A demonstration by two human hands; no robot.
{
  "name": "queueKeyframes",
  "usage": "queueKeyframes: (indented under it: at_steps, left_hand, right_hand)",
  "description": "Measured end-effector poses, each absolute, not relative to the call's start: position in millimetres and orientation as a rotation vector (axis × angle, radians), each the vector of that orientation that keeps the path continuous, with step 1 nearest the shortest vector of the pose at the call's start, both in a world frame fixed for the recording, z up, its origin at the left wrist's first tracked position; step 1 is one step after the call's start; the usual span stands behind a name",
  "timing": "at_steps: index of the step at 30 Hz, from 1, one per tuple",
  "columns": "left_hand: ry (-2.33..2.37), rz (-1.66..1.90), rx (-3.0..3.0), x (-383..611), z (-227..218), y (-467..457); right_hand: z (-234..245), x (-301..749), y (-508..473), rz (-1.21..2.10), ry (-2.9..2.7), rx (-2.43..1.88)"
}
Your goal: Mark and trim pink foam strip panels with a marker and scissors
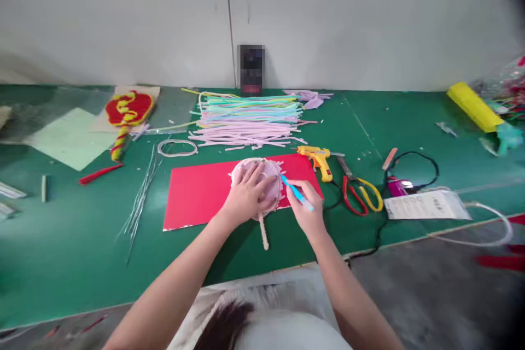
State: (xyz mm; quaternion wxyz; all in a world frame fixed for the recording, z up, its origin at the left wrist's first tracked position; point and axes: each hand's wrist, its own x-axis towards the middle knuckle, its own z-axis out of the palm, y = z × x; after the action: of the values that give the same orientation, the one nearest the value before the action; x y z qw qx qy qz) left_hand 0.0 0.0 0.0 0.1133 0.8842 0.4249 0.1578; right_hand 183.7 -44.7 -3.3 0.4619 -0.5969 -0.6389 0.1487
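A round pale-pink fan with a thin handle pointing toward me lies on a red board. Short pale strips stick out along its right edge. My left hand rests on top of the fan with fingers spread, pressing it down. In my right hand is a slim, light-blue pen-shaped tool, its tip against the fan's right edge. Whether that tip is a blade or a pen point is too small to tell. My left hand covers part of the fan's face.
Behind the board lies a pile of pastel pipe cleaners. To the right are a yellow glue gun, scissors and a white power strip with cables. A red-and-yellow fuzzy fan and thin wires lie left.
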Motion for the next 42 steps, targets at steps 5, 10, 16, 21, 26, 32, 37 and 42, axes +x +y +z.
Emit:
queueKeyframes:
  at_steps: [5, 10, 16, 21, 26, 32, 37, 42]
  left_hand:
    - [1.252, 0.472, 2.603, -1, -1, -1]
    - [1.258, 0.466, 2.587, 0, -1, -1]
    - [1.264, 0.461, 2.566, 0, 1, -1]
    - [1.265, 0.466, 2.573, 0, 2, -1]
    - [1.267, 0.464, 2.576, 0, 1, -1]
    - [1.264, 0.474, 2.571, 0, 2, -2]
    - [1.260, 0.478, 2.572, -1, 2, -1]
    - [1.244, 0.467, 2.570, -1, 2, -1]
  right_hand:
    - [-9, 184, -47, 0.424, -1.495, -1.512]
    - [-4, 183, -47, 0.390, -1.550, -1.470]
    - [-2, 181, -45, 0.346, -1.543, -1.457]
    - [0, 181, -48, 0.347, -1.573, -1.464]
    - [2, 180, -48, 0.300, -1.588, -1.457]
    - [0, 181, -45, 0.273, -1.569, -1.513]
    - [1, 180, -43, 0.269, -1.578, -1.484]
    - [2, 180, -42, 0.283, -1.535, -1.525]
